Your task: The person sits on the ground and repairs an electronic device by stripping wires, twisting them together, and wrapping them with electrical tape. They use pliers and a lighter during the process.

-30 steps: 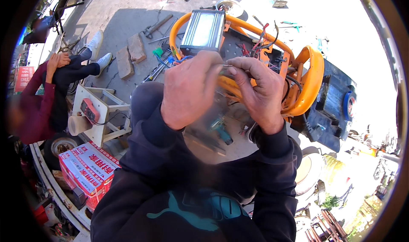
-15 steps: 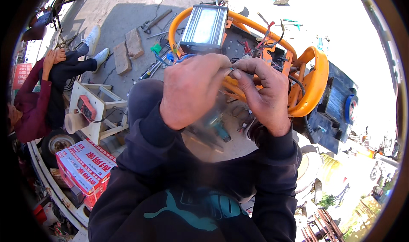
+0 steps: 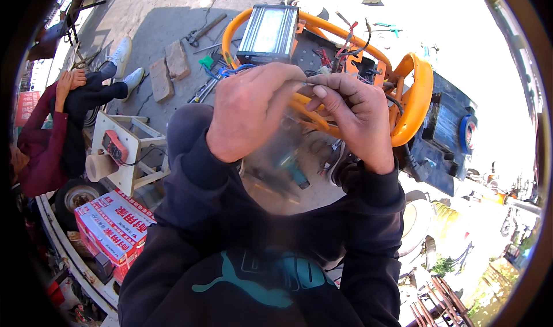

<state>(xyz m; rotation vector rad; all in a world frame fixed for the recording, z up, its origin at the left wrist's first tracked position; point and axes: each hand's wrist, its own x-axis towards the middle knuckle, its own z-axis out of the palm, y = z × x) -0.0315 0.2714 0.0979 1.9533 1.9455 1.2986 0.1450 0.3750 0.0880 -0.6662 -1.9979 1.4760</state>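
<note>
1. Thin dark wire [image 3: 309,85], pinched between both sets of fingertips; left hand [image 3: 249,111] and right hand [image 3: 354,116] both closed on it.
2. Just beyond the fingers, orange frame [image 3: 416,102] holds a silver box [image 3: 268,33] and loose wiring [image 3: 345,44].

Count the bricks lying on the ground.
2. One brick lies on the concrete by the orange frame, up left of the left hand; the other brick lies just left of it, nearer the white shoes. More may be hidden behind the arms.
</note>
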